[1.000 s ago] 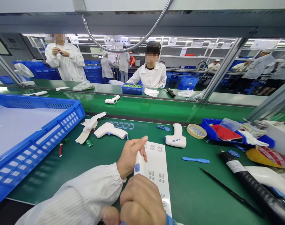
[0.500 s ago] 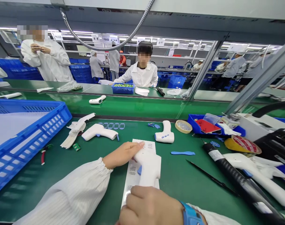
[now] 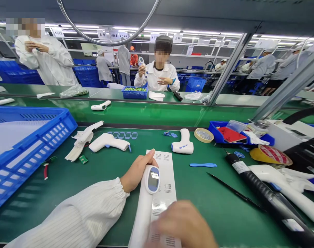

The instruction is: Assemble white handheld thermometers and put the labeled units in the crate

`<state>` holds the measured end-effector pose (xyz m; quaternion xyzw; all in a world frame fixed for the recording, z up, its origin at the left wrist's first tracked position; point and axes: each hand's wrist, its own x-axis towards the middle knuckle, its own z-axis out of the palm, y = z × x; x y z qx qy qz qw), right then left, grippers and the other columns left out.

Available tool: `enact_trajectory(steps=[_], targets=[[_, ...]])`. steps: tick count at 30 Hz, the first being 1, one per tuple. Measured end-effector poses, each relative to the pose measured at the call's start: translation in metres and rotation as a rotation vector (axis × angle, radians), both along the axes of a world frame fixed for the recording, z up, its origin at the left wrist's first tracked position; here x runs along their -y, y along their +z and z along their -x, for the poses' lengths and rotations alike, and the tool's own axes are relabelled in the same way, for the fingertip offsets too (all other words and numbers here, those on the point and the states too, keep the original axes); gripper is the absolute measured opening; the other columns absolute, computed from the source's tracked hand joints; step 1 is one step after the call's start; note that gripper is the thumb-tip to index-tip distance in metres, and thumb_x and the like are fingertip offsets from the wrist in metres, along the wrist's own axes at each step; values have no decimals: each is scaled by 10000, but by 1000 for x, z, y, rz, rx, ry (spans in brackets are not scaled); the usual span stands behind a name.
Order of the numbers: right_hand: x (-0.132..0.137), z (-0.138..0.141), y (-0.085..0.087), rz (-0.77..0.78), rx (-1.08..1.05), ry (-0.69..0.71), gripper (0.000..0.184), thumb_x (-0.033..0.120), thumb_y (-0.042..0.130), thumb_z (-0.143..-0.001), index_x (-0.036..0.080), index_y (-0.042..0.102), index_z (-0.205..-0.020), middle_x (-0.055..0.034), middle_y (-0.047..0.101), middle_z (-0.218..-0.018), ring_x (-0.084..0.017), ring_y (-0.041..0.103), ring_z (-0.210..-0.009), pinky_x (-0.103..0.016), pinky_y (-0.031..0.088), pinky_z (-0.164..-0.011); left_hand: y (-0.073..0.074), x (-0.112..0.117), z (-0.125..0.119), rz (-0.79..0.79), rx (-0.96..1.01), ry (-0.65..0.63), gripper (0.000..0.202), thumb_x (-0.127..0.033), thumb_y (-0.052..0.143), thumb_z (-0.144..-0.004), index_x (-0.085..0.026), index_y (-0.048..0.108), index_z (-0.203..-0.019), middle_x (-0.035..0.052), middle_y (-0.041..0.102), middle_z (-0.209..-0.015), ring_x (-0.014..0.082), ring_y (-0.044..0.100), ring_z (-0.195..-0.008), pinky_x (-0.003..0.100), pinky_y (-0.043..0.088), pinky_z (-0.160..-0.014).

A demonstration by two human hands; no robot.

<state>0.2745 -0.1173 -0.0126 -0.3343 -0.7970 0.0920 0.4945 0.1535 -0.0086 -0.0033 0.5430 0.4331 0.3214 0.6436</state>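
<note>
A green workbench (image 3: 69, 193) holds a blue crate (image 3: 35, 115) at 9 o'clock and a printed sheet (image 3: 164, 172) at center. A white thermometer (image 3: 142, 213) lies along the sheet's left edge, display up, with another thermometer (image 3: 182, 144) at 12 o'clock. The left hand (image 3: 137, 172) cups the display end, its fingers (image 3: 148, 156) curled closely against it. At 6 o'clock, the blurred right hand (image 3: 182, 224) is over the sheet; whether its fingers grip anything cannot be told.

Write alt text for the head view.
A person's left hand grips a white infrared thermometer over a printed sheet, with the blurred right hand beside it. A second thermometer and a blue crate sit on the green workbench.
</note>
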Motion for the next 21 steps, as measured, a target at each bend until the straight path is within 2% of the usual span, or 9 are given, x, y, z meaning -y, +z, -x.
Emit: enact_trajectory(steps=[3, 5, 11, 17, 21], targets=[[-10, -37, -1, 174, 60, -363, 98, 248, 541, -833, 246, 613, -900, -31, 674, -787, -188, 612, -701, -321, 493, -612, -2, 1, -4, 63, 78, -15, 617, -596, 336, -816, -174, 524, -407, -11, 425, -376, 101, 372, -389, 236, 320, -460], [-19, -51, -7, 259, 185, -459, 128, 270, 522, -846, 221, 633, -888, -55, 662, -803, -205, 602, -722, -336, 501, -610, -4, 1, -7, 86, 112, -30, 618, -603, 344, -809, -176, 517, -396, 1, 442, -397, 107, 399, -409, 235, 335, -468], [-29, -49, -28, 241, 462, -544, 283, 304, 428, -898, 151, 666, -880, -93, 642, -804, -223, 550, -717, -359, 466, -584, -14, 0, -11, 97, 145, -44, 650, -608, 316, -821, -178, 537, -386, 18, 466, -439, 131, 446, -478, 250, 369, -531], [-27, -41, -30, 144, 510, -584, 347, 275, 382, -921, 135, 678, -805, -91, 637, -731, -204, 511, -654, -333, 391, -549, -16, 1, -11, 77, 136, -38, 678, -591, 262, -844, -185, 556, -388, 28, 502, -467, 164, 514, -570, 278, 395, -653], [-30, -41, -29, 155, 537, -582, 342, 254, 386, -917, 156, 659, -735, -69, 627, -680, -194, 501, -619, -324, 366, -539, -18, 2, -12, 64, 111, -26, 681, -587, 262, -847, -184, 558, -385, 20, 480, -431, 168, 515, -580, 281, 393, -691]])
